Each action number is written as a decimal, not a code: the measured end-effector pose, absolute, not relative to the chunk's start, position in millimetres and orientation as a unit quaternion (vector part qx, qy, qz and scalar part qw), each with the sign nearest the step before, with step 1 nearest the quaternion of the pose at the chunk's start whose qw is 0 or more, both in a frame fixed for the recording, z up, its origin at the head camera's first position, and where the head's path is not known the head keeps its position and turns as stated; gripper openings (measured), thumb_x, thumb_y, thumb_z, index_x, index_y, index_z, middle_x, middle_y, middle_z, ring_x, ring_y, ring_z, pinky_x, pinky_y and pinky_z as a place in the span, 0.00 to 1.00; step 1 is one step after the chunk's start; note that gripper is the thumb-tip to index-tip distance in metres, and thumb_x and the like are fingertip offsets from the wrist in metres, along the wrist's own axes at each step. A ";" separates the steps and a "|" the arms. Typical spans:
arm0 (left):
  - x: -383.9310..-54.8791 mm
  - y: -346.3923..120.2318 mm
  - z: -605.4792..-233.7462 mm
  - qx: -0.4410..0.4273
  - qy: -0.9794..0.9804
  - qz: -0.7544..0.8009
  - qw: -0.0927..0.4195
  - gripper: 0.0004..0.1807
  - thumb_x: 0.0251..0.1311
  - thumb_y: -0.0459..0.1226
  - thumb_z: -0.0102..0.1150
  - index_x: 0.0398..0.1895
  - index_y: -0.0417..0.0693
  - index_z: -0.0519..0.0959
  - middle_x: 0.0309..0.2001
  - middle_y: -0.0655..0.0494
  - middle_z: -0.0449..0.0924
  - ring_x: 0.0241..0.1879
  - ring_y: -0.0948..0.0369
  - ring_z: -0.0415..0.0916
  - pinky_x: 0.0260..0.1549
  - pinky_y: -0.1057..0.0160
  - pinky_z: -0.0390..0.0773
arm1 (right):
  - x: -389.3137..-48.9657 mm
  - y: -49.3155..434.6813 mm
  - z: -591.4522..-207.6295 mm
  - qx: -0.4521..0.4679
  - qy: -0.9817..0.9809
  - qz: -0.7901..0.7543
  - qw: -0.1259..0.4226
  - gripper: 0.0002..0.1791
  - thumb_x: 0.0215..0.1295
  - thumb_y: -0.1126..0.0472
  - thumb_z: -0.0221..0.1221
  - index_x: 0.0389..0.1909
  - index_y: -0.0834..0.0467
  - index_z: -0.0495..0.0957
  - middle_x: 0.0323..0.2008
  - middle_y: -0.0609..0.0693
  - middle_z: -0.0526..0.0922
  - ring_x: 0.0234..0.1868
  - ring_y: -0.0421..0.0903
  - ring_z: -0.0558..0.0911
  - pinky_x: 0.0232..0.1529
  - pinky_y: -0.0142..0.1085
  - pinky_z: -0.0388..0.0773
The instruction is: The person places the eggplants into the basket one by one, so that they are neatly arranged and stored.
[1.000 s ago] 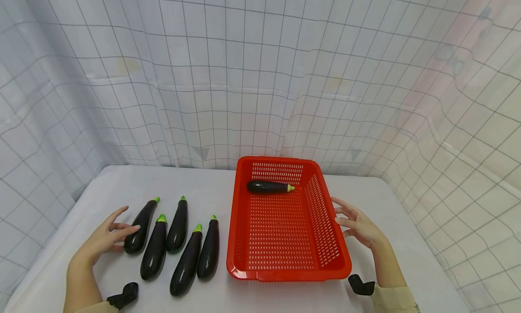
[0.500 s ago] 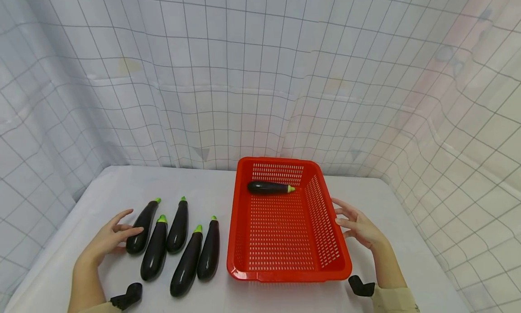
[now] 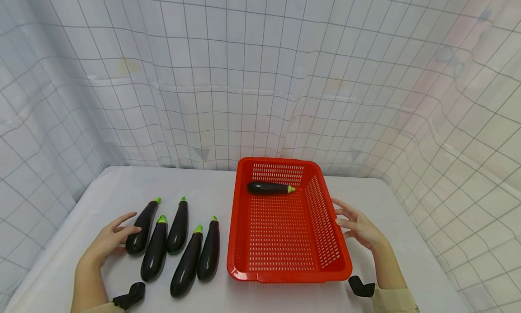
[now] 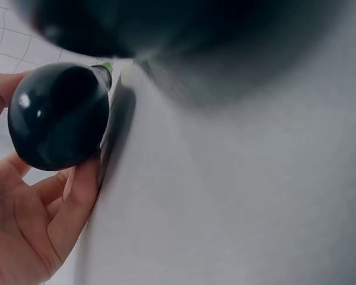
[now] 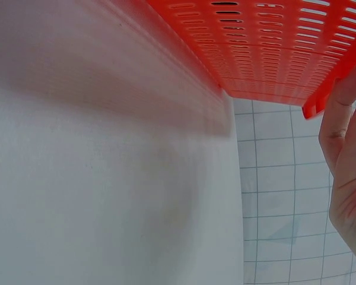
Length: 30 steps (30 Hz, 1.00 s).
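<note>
Red plastic, openwork rectangular basket: one, on a white table; centre of the clock used below.

Glossy near-black aubergine, long, green stem: one, outermost at nine o'clock, stem towards one. Compared with a second ago, it lies very slightly nearer the row.

Bare left hand: at nine o'clock, outer side of that aubergine. Change noted: palm and wrist have shifted inward, towards the basket. Left wrist view shows thumb over the top and fingers at the outer side, a light pinch. Judged: contact with this piece is made, but it reads as not yet raised; clearance underneath cannot be told.

Four more dark, green-stemmed pieces, at nine o'clock: second aubergine, third aubergine, fourth aubergine, fifth aubergine; untouched, unshifted.

Dark, pale-stemmed aubergine: one, inside the basket at twelve, stem towards three.

Bare right hand: unmoved at three o'clock, loosely spread, fingertips against the rim; judged a steadying touch.
</note>
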<state>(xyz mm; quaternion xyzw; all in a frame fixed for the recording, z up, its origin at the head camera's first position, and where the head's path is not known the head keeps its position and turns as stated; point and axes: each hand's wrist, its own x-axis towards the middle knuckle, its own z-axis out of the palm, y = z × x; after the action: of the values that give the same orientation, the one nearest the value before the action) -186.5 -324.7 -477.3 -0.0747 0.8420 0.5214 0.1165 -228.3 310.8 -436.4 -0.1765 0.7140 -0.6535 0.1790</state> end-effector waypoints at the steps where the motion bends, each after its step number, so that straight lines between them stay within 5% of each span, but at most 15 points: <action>1: -186.2 -325.2 -477.9 -0.077 0.839 0.525 0.117 0.38 0.65 0.48 0.47 0.70 0.40 0.45 0.58 0.29 0.62 0.35 0.65 0.72 0.33 0.61 0.76 | -228.4 310.8 -436.5 -0.174 0.715 -0.653 0.179 0.33 0.66 0.71 0.47 0.70 0.59 0.48 0.51 0.56 0.71 0.43 0.48 0.80 0.31 0.46 0.79; 5: -184.5 -326.6 -478.6 -0.081 0.826 0.546 0.116 0.36 0.65 0.49 0.47 0.71 0.48 0.48 0.57 0.30 0.62 0.35 0.66 0.72 0.33 0.62 0.76 | -228.1 310.8 -436.4 -0.168 0.714 -0.655 0.180 0.33 0.66 0.71 0.47 0.70 0.59 0.47 0.51 0.55 0.71 0.43 0.48 0.80 0.31 0.46 0.79; 14: -182.2 -328.0 -476.9 -0.077 0.784 0.608 0.094 0.28 0.64 0.47 0.49 0.67 0.74 0.56 0.40 0.64 0.69 0.32 0.68 0.74 0.33 0.64 0.76 | -228.3 311.1 -436.0 -0.179 0.706 -0.661 0.184 0.33 0.66 0.71 0.47 0.70 0.60 0.46 0.51 0.55 0.71 0.43 0.48 0.80 0.31 0.45 0.79; 20: -181.3 -328.2 -473.6 -0.074 0.770 0.628 0.087 0.30 0.65 0.46 0.49 0.68 0.74 0.53 0.37 0.75 0.69 0.34 0.70 0.74 0.33 0.67 0.75 | -228.1 311.4 -436.0 -0.178 0.703 -0.664 0.183 0.33 0.66 0.71 0.47 0.70 0.60 0.47 0.51 0.56 0.71 0.43 0.48 0.80 0.31 0.45 0.79; 30: -183.8 -319.0 -453.0 -0.065 0.777 0.622 0.079 0.33 0.65 0.47 0.48 0.71 0.68 0.49 0.41 0.74 0.66 0.36 0.72 0.72 0.35 0.67 0.74 | -227.1 310.6 -435.7 -0.184 0.696 -0.669 0.185 0.33 0.66 0.72 0.46 0.70 0.62 0.46 0.52 0.59 0.69 0.43 0.48 0.80 0.31 0.45 0.79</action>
<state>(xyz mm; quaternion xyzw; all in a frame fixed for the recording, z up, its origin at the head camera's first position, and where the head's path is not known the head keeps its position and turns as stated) -183.8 -319.0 -453.0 -0.0646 0.7767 0.6215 0.0794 -227.1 310.6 -435.7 -0.1845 0.6958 -0.6691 0.1847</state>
